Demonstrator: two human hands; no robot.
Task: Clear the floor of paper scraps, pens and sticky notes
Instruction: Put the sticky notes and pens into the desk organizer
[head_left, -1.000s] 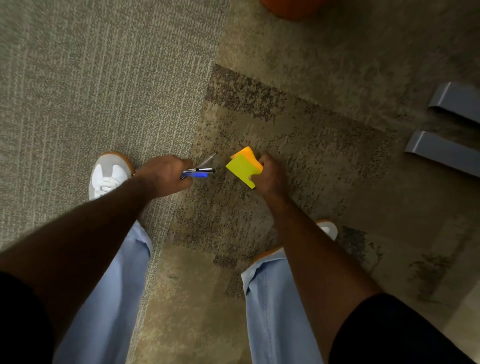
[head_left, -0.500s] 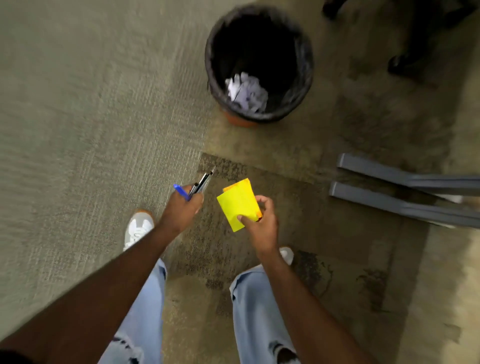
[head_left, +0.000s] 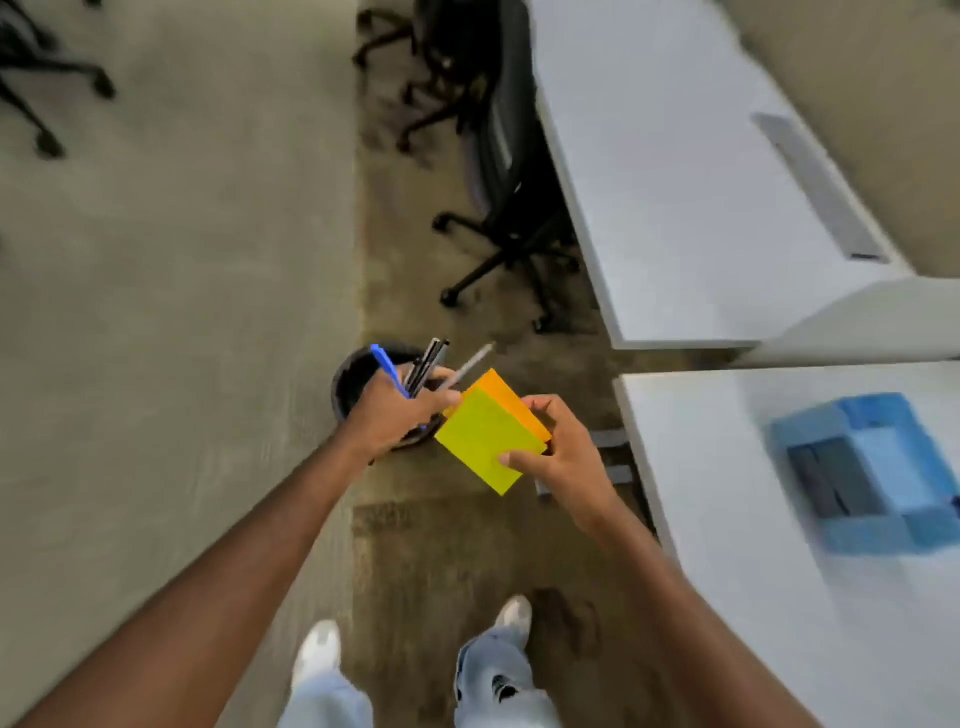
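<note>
above bin (head_left: 349, 376), your left hand (head_left: 393, 413) fists pens (head_left: 422, 366), covering most of bin. beside it, your right hand (head_left: 563, 449) pinches notes (head_left: 480, 439), yellow pad over orange. desks (head_left: 675, 171) right; blue box (head_left: 878, 470) on near desk, blurred. chair (head_left: 498, 156) ahead. bin contents hidden.
</note>
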